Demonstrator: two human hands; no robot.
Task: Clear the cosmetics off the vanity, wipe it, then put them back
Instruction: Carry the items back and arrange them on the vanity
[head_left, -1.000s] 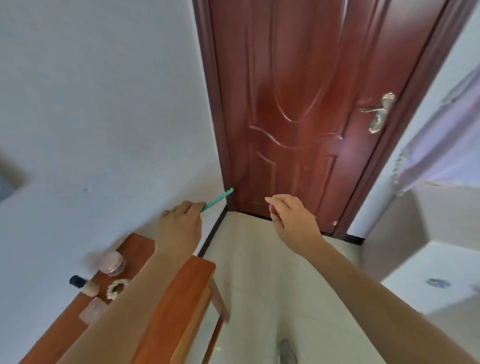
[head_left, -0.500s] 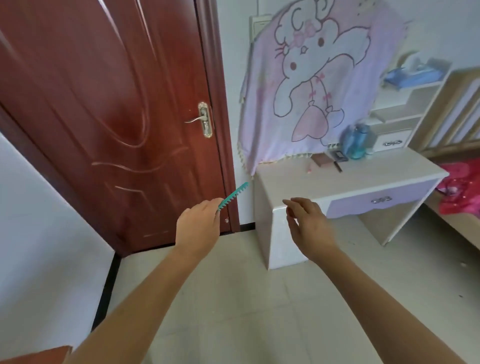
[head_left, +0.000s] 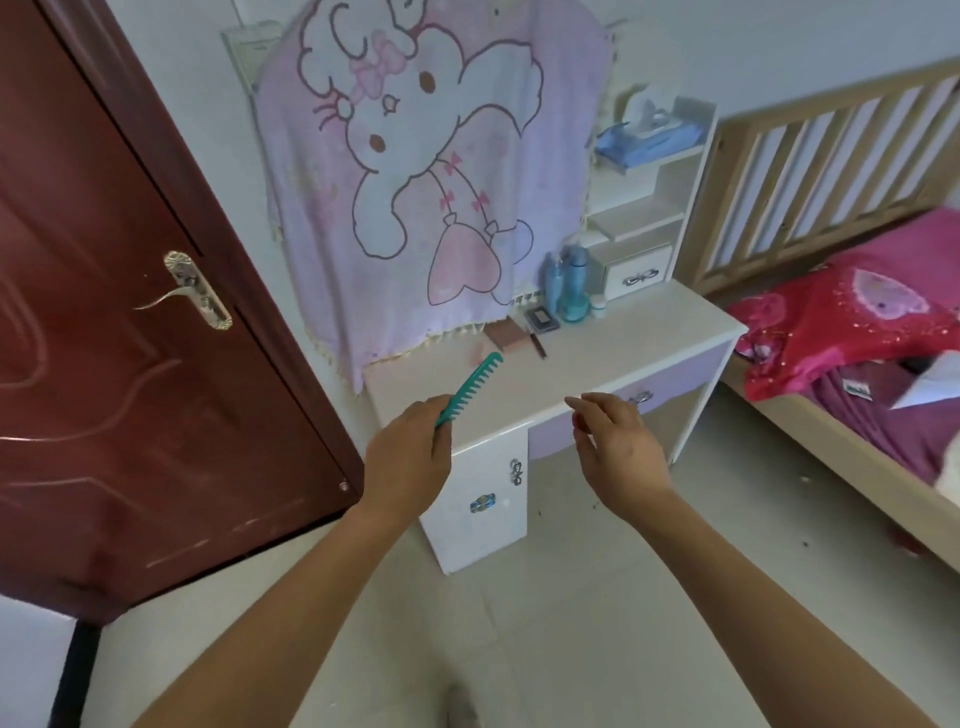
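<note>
Cosmetics (head_left: 563, 312) are grouped at the rear of the vanity (head_left: 649, 338) top, right of centre. Two blue bottles (head_left: 574, 275) stand upright and close together, with a small white jar (head_left: 598, 305) just beside them on the right. A dark palette (head_left: 542, 318) lies flat just left of the bottles. Further left lies a brown flat case (head_left: 506, 336), and a thin dark stick (head_left: 538, 345) lies beside it.

A teal comb (head_left: 470, 387) is off the surface, above the front left part of the top. The left hand (head_left: 408, 457) grasps it by the handle, with the toothed end pointing up and away. The right hand (head_left: 621, 447) hovers over the front edge with its fingers (head_left: 587, 405) curled. A small reddish spot shows at the fingertips; whether anything is pinched there cannot be told.

The vanity is white, with a lavender drawer (head_left: 670, 384) under the top and a white cupboard door (head_left: 483, 488) on the left. A white shelf unit (head_left: 636, 273) stands on its rear right corner, and a blue tissue pack (head_left: 649, 136) sits on the upper shelf. A pink cartoon blanket (head_left: 415, 156) hangs behind the vanity, its fringe touching the back of the top. A dark red door (head_left: 130, 364) stands to the left. A bed (head_left: 857, 338) with red and pink bedding stands to the right.
</note>
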